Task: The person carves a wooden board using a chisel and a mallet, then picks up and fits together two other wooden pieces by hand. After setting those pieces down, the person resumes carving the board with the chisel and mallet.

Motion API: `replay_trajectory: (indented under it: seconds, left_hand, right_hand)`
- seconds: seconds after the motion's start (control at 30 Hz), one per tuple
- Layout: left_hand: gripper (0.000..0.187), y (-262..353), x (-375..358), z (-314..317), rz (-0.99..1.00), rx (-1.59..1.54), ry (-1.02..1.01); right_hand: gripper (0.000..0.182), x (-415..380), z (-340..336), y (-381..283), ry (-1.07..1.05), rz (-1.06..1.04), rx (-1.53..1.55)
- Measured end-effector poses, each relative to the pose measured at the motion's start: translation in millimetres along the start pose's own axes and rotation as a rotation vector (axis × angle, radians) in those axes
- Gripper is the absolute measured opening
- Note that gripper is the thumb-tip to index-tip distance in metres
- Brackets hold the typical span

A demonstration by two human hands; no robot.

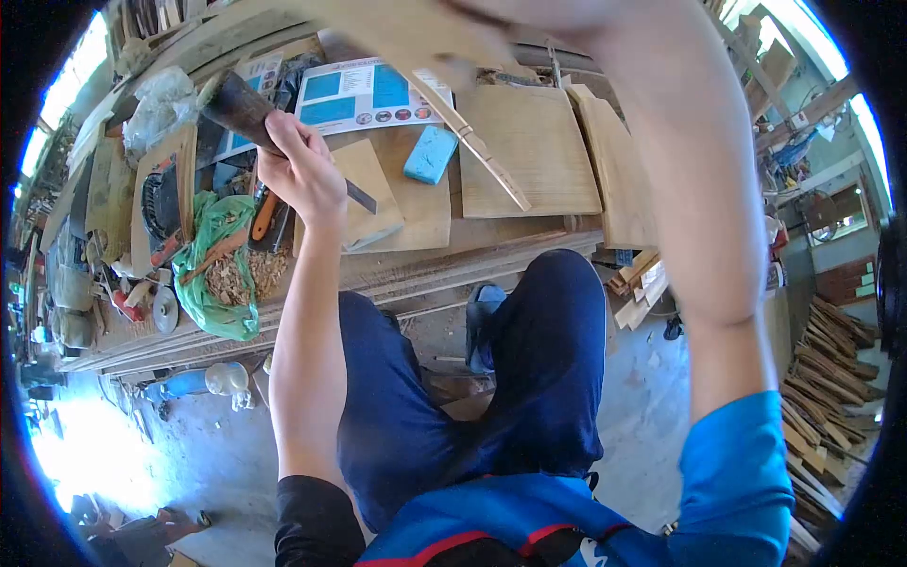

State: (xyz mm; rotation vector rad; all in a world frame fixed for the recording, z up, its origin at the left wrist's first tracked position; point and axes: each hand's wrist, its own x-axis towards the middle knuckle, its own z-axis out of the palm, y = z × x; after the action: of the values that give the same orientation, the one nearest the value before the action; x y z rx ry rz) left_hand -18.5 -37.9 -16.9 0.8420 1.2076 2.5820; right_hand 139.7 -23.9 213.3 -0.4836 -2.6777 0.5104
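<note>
My left hand [307,175] is closed around a chisel with a thick dark wooden handle [241,111]. The chisel's metal blade [360,197] comes out below the hand, over a small pale board [364,170] on the bench. At the top edge, my right hand [553,17] is raised and smeared by motion, its fingers not clear. Beside it is a blurred pale wooden piece [406,30]. A thin notched wooden strip [472,142] slants down across a wide flat board [529,156]. Between the boards lies a blue block [431,154].
A green plastic bag [215,312] of shavings, an orange-handled tool [265,215] and a metal disc [164,309] lie at the left. Printed sheets [364,94] lie behind the blue block. Wood strips [817,378] are piled at the right. Another person [142,534] is at the lower left.
</note>
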Motion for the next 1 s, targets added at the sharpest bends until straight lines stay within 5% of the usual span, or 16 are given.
replay_trajectory:
  seconds: [0.17, 0.3, 0.4, 0.53, 0.87, 1.0]
  left_hand:
    - [0.047, 16, 2, -4, 0.048, -0.009, 0.075]
    - [0.047, 23, 11, -8, 0.073, -0.009, 0.188]
    - [0.047, 16, 9, -9, 0.063, 0.039, 0.174]
    - [0.045, 6, 11, -5, 0.105, 0.113, 0.145]
    - [0.046, 7, -7, 8, 0.135, 0.200, 0.084]
    - [0.046, 7, -8, 8, 0.131, 0.202, 0.085]
  right_hand:
    - [0.077, -35, 43, 61, 0.263, 0.095, 0.523]
    - [0.075, -58, 166, 169, 0.409, 0.484, 0.907]
    - [0.074, -56, 167, 198, 0.238, 0.651, 0.716]
    - [0.078, -58, 160, 198, 0.312, 0.546, 0.863]
    - [0.085, -64, 166, 199, 0.296, 0.463, 0.647]
    - [0.049, -67, 151, 185, 0.217, 0.455, 0.907]
